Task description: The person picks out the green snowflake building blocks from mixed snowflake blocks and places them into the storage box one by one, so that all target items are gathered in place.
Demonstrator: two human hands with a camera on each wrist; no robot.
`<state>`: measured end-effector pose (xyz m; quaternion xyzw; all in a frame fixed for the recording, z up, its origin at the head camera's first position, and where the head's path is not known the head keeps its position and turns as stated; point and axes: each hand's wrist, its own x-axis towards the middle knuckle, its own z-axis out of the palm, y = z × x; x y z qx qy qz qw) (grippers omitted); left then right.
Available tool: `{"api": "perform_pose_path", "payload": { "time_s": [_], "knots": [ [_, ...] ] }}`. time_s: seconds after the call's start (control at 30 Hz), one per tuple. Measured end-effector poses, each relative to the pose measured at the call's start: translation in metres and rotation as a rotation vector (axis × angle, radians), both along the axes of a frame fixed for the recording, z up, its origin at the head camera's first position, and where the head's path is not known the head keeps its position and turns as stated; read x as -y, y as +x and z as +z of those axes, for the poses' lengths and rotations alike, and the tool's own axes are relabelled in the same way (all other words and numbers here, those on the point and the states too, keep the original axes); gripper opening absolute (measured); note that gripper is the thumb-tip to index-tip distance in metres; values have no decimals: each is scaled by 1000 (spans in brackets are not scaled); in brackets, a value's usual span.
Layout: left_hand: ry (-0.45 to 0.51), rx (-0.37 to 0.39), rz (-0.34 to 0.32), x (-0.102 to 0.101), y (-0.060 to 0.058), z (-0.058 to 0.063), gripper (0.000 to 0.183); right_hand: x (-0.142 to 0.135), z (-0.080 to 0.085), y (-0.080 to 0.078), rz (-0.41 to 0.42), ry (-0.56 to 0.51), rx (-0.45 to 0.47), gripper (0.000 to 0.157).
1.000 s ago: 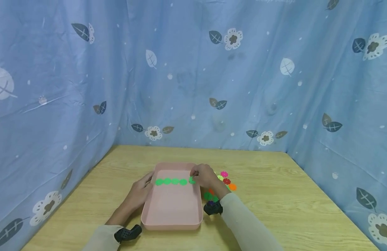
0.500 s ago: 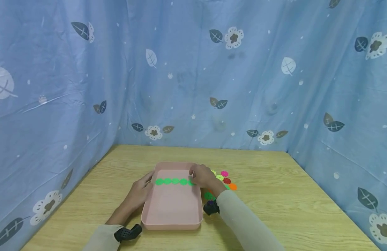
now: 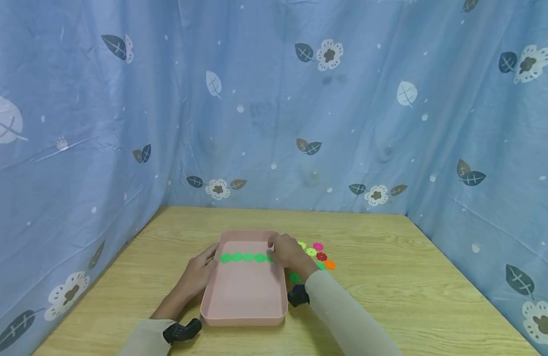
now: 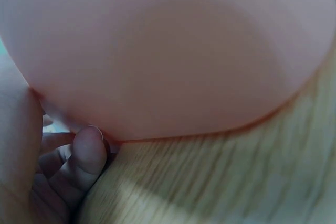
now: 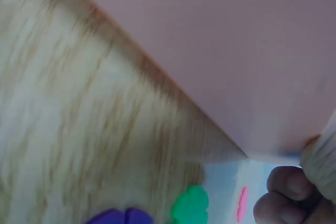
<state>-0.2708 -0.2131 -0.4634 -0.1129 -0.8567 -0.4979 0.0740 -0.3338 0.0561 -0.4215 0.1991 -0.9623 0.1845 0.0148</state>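
A pink rectangular tray (image 3: 244, 296) lies on the table. Across its far part runs a row of several green flower-shaped plastic pieces (image 3: 248, 257). My left hand (image 3: 198, 272) grips the tray's left side wall; its thumb (image 4: 88, 150) and curled fingers show against the wall in the left wrist view. Over the tray's right side, my right hand (image 3: 289, 252) pinches a green flower-shaped piece (image 3: 270, 258) at the right end of the row. The hand covers most of that piece. In the right wrist view, only its curled fingers (image 5: 286, 195) show, beside the tray.
Right of the tray, loose flower-shaped pieces lie on the wooden table (image 3: 389, 277): pink (image 3: 317, 246), red (image 3: 321, 256), orange (image 3: 329, 265), yellow (image 3: 311, 252), green (image 3: 294, 278) and purple (image 5: 118, 217). The right forearm partly covers them. A blue patterned curtain (image 3: 265, 99) surrounds the table.
My right hand has lowered the green piece to the tray floor at the row's right end and moved slightly left. The left hand and tray stay in place.
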Motion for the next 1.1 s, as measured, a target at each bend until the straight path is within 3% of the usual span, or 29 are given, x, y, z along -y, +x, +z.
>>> {"api": "perform_pose_path", "payload": {
  "time_s": [0.2,0.4,0.73,0.9,1.1],
  "knots": [
    [18,-1,-18,-1,1,-2,53,-7,2,5,50,-54,-38,33],
    [9,-3,-19,-2,2,-2,54,-18,4,11,78,-199,-118,32],
    [1,0,-22,2,1,-2,54,-37,3,22,66,-336,-127,38],
    [4,5,-18,2,-1,-4,54,-53,2,30,64,-357,-20,34],
    [-25,-25,-10,3,-2,-2,53,-70,4,38,150,-266,122,27]
  ]
}}
